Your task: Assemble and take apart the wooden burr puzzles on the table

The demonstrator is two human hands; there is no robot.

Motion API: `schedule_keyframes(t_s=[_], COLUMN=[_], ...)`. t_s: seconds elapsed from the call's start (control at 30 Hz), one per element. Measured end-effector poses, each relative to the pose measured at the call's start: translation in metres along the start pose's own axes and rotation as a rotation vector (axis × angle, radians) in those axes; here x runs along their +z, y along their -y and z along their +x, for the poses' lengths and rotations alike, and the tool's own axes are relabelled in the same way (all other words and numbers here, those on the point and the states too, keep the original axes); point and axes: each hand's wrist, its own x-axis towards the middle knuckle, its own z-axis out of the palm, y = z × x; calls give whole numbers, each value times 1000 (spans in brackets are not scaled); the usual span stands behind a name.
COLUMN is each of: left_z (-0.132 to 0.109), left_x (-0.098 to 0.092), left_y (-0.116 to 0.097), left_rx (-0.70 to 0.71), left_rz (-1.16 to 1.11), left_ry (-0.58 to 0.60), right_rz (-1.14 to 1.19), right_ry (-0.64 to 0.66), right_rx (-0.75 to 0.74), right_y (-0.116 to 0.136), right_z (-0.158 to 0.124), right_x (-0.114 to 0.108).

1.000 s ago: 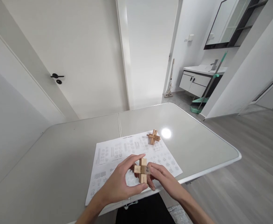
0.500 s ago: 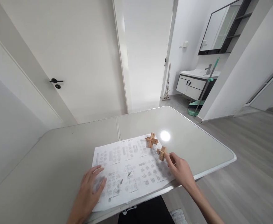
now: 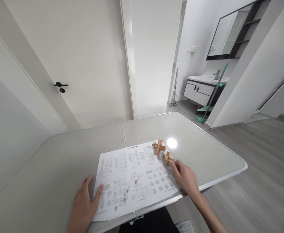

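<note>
A printed instruction sheet [image 3: 132, 174] with small diagrams lies on the table near me. My left hand [image 3: 85, 202] rests at its lower left edge, fingers apart, the thumb on the paper and the other fingers over the tabletop. At the sheet's right side, my right hand [image 3: 183, 174] pinches a small wooden interlocking puzzle [image 3: 167, 158] between thumb and fingers; its near side is partly hidden by the fingertips. Just beyond it, a second cross-shaped wooden puzzle [image 3: 158, 147] sits on the sheet's upper right corner, touched by neither hand.
The pale table [image 3: 59, 161] has a seam across it and a rounded metal-trimmed edge on the right. Beyond it are a white door [image 3: 91, 64], a washbasin cabinet [image 3: 197, 90], a mop [image 3: 175, 90] and a green dustpan [image 3: 201, 119].
My left hand has slid left and down, from lying on the sheet to its edge. My right hand and the held puzzle have shifted slightly up and left.
</note>
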Motion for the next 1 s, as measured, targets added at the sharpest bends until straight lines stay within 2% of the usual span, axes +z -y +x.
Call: schedule_keyframes(t_s=[0.27,0.57,1.0], left_z=[1,0,-3], left_x=[-3,-10,-10], left_y=[-1,-5,-2], left_rx=[36,12,32], left_rz=[-59,-82,-118], left_ry=[-9,0,-34], right_rz=[211,94,37], right_ry=[-21,10,9], right_rx=[-47,-150,-188], right_y=[2,-2,-4], right_z=[-16,-16,-16], right_x=[-8,0,4])
